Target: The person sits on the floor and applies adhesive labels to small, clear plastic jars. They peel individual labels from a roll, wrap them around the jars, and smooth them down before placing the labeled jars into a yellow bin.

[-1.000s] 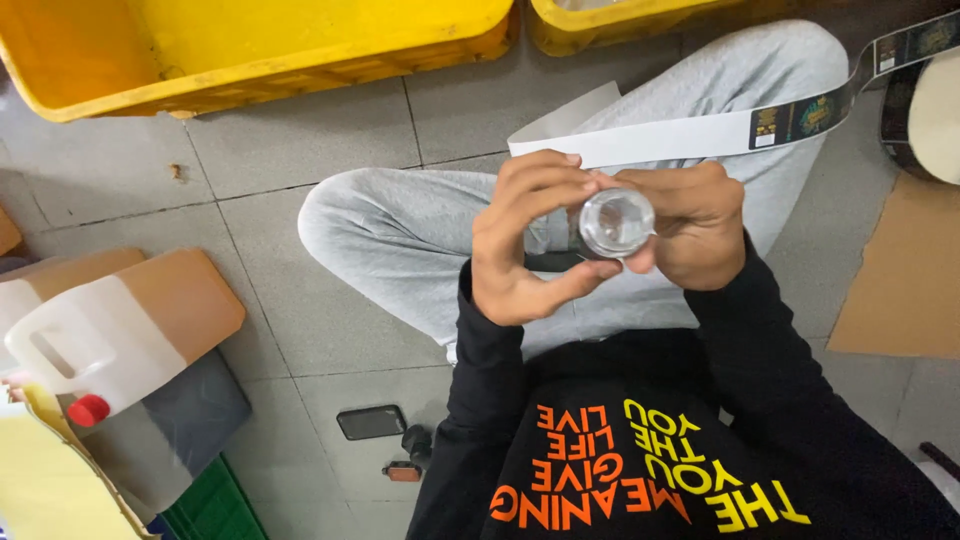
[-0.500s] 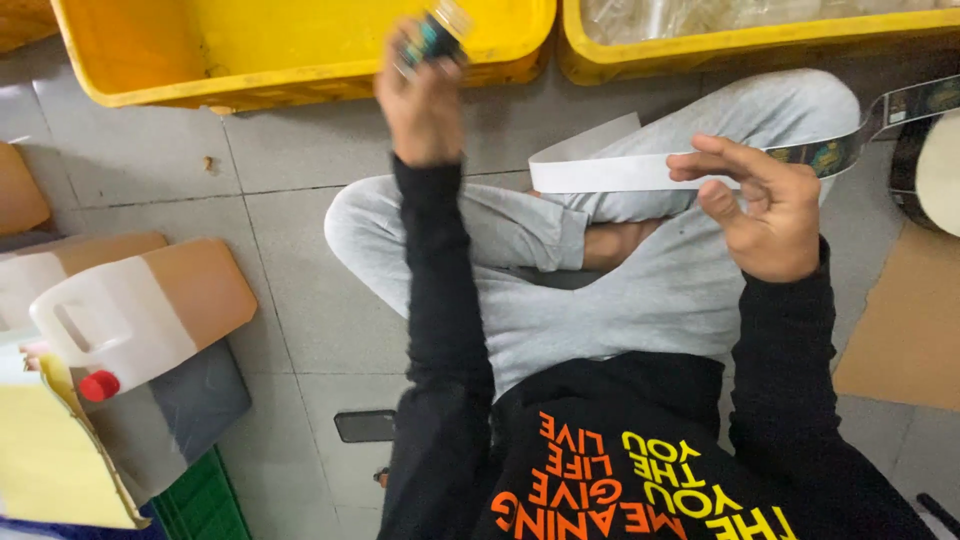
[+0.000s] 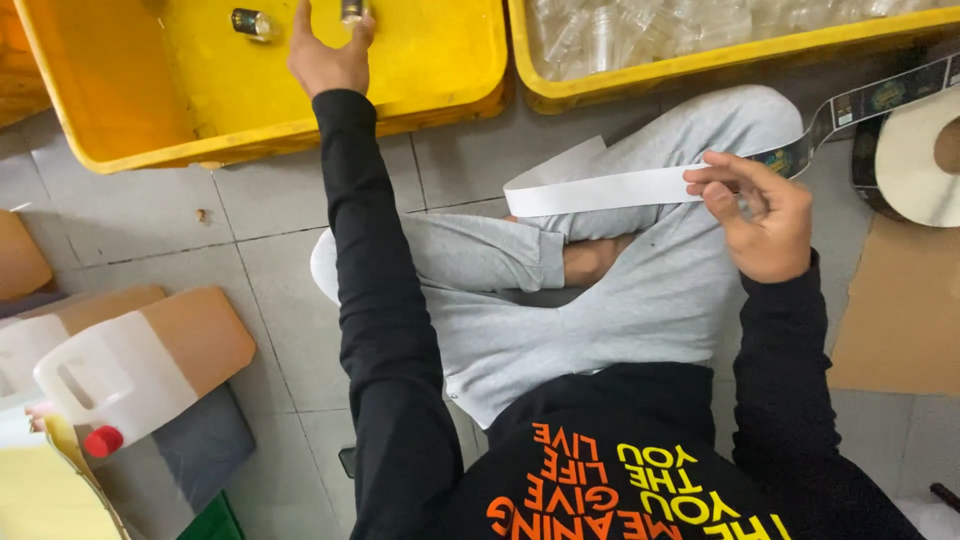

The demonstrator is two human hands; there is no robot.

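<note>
My left hand (image 3: 330, 55) reaches far forward into the yellow bin (image 3: 440, 90) at the top left, its fingers around a small labelled jar (image 3: 352, 10) at the frame's top edge. Another labelled jar (image 3: 250, 22) lies in that bin to the left. My right hand (image 3: 755, 215) is over my right knee, pinching the label strip (image 3: 610, 188), a white backing band that runs up right to the label roll (image 3: 915, 150). I sit cross-legged on the tiled floor in grey trousers.
A second yellow bin (image 3: 700, 65) at the top right holds several clear unlabelled jars. A white jug with a red cap (image 3: 110, 385) lies at the left on cardboard. A cardboard sheet (image 3: 900, 320) lies on the floor at the right.
My left hand carried the labelled jar from my lap up into the left yellow bin. My right hand let go of the jar and took hold of the label strip.
</note>
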